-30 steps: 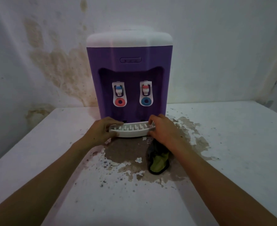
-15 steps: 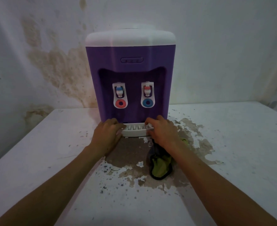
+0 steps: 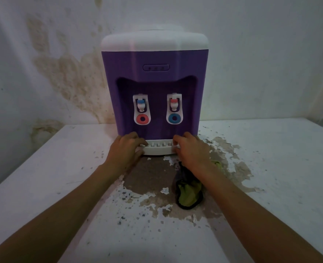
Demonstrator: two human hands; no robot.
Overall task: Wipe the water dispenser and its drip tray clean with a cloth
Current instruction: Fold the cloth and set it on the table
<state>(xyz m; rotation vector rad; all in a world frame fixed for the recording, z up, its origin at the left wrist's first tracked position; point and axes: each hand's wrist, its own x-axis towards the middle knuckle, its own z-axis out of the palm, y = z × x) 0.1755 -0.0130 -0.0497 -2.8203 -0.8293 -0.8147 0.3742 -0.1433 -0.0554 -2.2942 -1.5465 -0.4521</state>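
Gripping the drip tray [image 3: 157, 149] at both ends, you hold it against the foot of the purple water dispenser [image 3: 155, 76] at the frame's centre.

Your left hand [image 3: 125, 149] curls its fingers round the tray's left end, and your right hand [image 3: 192, 149] curls round its right end. The green cloth [image 3: 189, 193] lies crumpled on the peeling white table [image 3: 270, 168], just below your right wrist, lower centre of the frame.
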